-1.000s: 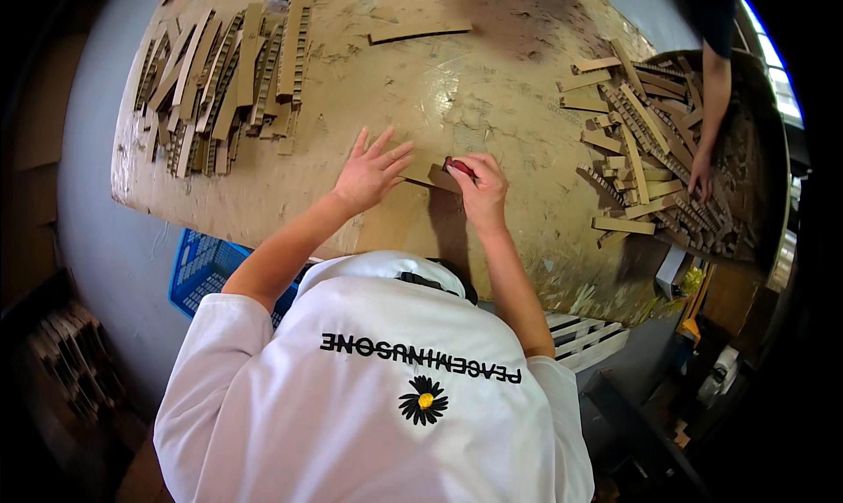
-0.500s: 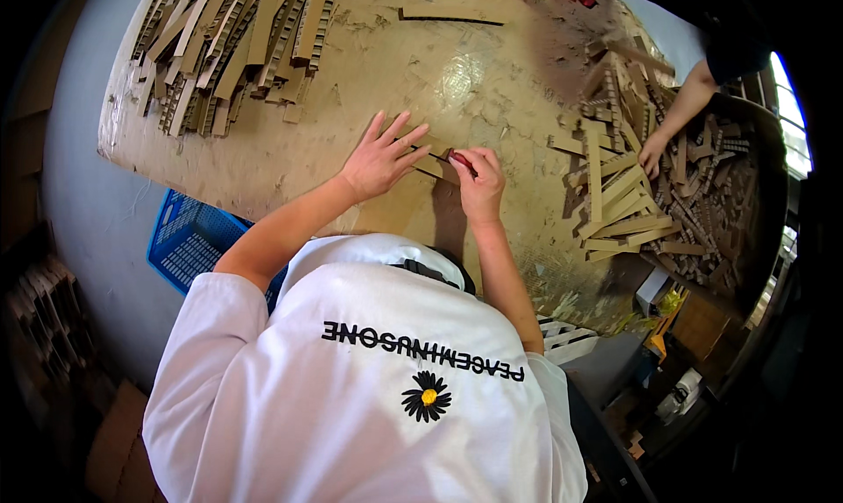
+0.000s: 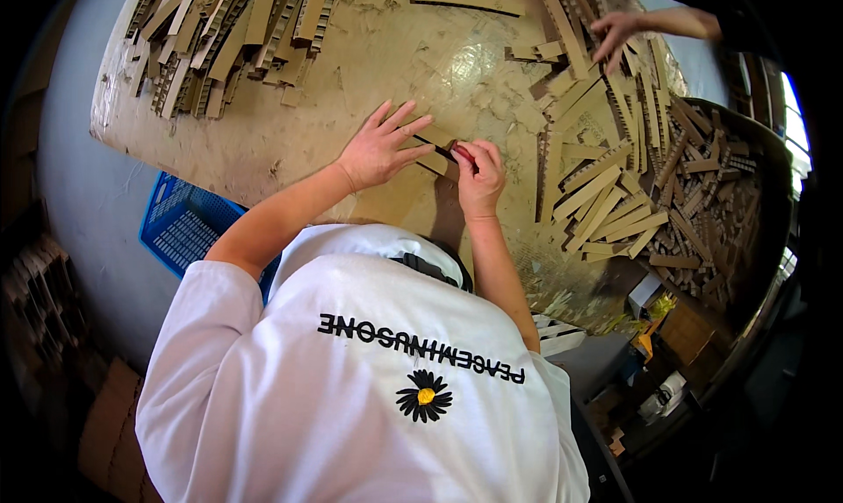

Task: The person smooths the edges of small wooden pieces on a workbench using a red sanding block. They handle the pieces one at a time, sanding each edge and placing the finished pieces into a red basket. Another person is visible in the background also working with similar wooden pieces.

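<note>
Brown and scuffed, the workbench [image 3: 351, 73] fills the upper part of my view, with a grey floor and a blue plastic crate [image 3: 180, 226] below its near edge. From where I watch, my left hand [image 3: 379, 147] lies flat with the fingers spread, pressing down on a cardboard strip [image 3: 432, 140] near the middle of the bench. My right hand [image 3: 479, 171] is curled just beside it, fingers pinched on a small red tool [image 3: 460, 152] whose tip meets the end of that same strip; I cannot tell what kind of tool it is. On the far left of the bench sits a heap of cut cardboard strips [image 3: 224, 38], well apart from my hands. To the right lies a wider scatter of similar strips [image 3: 615, 187], spreading toward the bench's far edge. Another person's hand [image 3: 615, 33] reaches in from the upper right and rests on that scatter. One long thin strip [image 3: 465, 1] lies alone near the top edge.
</note>
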Available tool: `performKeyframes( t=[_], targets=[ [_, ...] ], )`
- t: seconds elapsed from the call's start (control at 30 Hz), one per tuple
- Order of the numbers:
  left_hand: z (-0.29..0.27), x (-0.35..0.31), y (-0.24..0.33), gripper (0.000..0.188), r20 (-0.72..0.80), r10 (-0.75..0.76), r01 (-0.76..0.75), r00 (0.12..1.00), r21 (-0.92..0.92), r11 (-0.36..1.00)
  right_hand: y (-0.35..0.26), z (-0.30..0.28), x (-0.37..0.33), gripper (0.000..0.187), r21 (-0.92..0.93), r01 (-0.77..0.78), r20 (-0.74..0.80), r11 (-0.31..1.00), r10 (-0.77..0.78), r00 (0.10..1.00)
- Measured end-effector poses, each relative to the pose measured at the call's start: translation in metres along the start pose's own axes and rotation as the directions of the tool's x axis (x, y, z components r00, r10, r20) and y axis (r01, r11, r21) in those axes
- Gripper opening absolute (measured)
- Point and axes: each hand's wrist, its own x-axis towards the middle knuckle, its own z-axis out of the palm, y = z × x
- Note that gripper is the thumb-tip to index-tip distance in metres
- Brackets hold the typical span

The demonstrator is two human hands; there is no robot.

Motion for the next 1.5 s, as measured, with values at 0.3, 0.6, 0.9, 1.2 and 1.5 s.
performKeyframes(
  t=[0.3, 0.6, 0.9, 1.2, 1.5],
  targets=[
    [-0.001, 0.001, 0.001, 0.04, 0.002, -0.008, 0.008, 1.0, -0.019, 1.0, 0.001, 0.001, 0.0, 0.015, -0.008, -0.007, 0.003, 1.0, 0.007, 1.0],
    [-0.004, 0.001, 0.002, 0.037, -0.026, 0.012, -0.013, 1.0, -0.038, 0.999, -0.009, -0.015, 0.006, 0.015, 0.249, -0.159, -0.106, 0.955, 0.19, 0.976],
    [-0.002, -0.001, 0.002, 0.039, -0.015, 0.016, -0.017, 1.0, -0.033, 0.999, -0.026, -0.028, -0.033, 0.015, 0.131, -0.17, 0.008, 0.977, 0.17, 0.985],
    [-0.002, 0.0, 0.001, 0.042, -0.003, 0.018, -0.018, 1.0, -0.029, 0.999, -0.02, -0.005, -0.036, 0.015, 0.068, -0.103, 0.044, 0.992, 0.1, 0.994],
    [-0.002, -0.001, -0.004, 0.043, 0.018, 0.023, -0.023, 1.0, -0.021, 1.0, -0.018, 0.002, -0.036, 0.017, 0.047, -0.092, 0.022, 0.995, 0.091, 0.996]
  ],
)
